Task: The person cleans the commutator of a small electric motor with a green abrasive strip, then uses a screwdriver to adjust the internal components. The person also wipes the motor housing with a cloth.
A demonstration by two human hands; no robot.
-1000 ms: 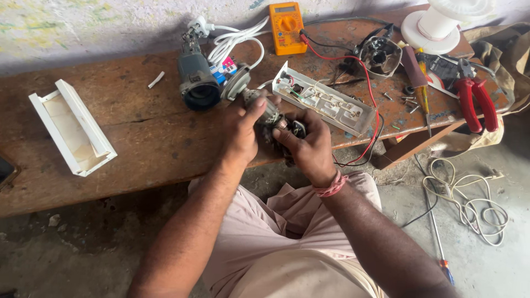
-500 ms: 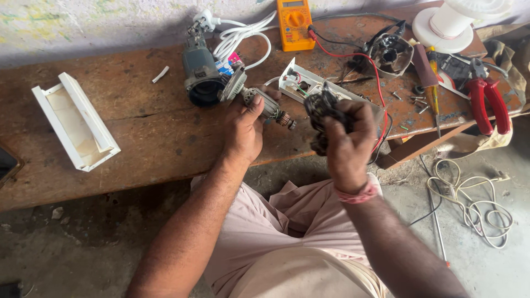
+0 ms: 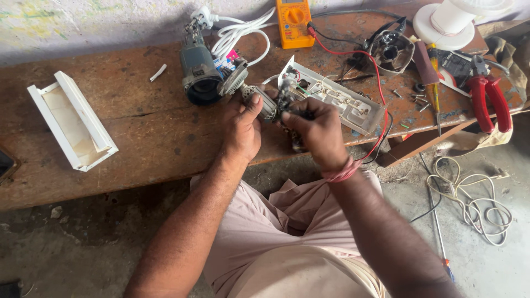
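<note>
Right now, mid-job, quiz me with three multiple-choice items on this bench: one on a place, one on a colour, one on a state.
1. Where does the white open box lie?
A. at the bench's left part
B. on the floor
C. on the multimeter

2. What colour are the pliers' handles?
A. blue
B. red
C. green

3. What are the hands doing?
A. resting flat on the bench
B. both grip the small motor part
C. holding the screwdriver

Key: 1 A, it lies on the wooden bench, left of the grey motor housing. 2 B, both handles are red. 3 B, left hand and right hand close around it at the bench edge.
</note>
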